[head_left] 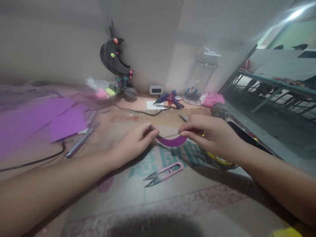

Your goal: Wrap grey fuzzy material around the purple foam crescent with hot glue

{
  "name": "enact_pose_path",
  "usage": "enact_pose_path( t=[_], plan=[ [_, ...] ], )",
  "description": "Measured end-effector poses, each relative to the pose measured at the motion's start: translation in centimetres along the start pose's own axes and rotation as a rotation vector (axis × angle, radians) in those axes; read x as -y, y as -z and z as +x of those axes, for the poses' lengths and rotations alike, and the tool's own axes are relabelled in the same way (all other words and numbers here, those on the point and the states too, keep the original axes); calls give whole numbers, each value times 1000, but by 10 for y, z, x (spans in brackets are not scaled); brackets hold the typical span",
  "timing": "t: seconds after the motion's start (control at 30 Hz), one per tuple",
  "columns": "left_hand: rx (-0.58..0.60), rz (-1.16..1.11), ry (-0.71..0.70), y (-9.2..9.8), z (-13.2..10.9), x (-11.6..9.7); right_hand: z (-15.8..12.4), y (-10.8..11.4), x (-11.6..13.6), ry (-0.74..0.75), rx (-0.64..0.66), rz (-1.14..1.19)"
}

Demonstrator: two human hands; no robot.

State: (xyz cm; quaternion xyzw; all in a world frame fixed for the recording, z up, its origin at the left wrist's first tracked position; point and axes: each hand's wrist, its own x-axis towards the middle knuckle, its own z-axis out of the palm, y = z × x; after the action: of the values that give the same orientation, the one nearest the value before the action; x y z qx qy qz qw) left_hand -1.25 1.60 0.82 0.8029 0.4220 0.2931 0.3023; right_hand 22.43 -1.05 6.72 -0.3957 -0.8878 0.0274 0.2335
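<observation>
A curved purple strip (172, 142), crescent-like in outline, spans the space between my two hands above the table. Along its upper side runs a thin dark cord (171, 135). My left hand (138, 140) pinches the strip's left end between thumb and fingers. At the other end, my right hand (209, 131) is closed in a pinch on the cord and strip; the exact grip is hidden by the fingers. Pink-handled thread snips (172, 169) lie below the hands, blades pointing left. Behind my right hand, a metal tool tip (183, 117) shows, mostly covered.
A blue glue gun (169, 98) rests at the back, near a small digital clock (156, 90) and a clear bottle (201, 79). Purple sheets (67, 121) and a pen (80, 143) lie left. Grey yarn (220, 111) sits right. A dark crescent ornament (111, 57) hangs on the wall.
</observation>
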Motion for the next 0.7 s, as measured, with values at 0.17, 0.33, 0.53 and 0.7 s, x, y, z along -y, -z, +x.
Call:
enact_pose_path(
  t=[0.17, 0.33, 0.53, 0.7],
  plan=[
    [60, 29, -50, -1, -1, -1, 1, 4, -4, 27, -51, -28],
    [79, 83, -87, -2, -2, -2, 2, 6, -4, -25, -34, -13],
    [91, 157, -130, -2, -3, -2, 0, 12, 6, -85, 89, 55],
    [117, 233, -188, -3, -5, -3, 0, 17, 9, -51, 144, 111]
  ],
)
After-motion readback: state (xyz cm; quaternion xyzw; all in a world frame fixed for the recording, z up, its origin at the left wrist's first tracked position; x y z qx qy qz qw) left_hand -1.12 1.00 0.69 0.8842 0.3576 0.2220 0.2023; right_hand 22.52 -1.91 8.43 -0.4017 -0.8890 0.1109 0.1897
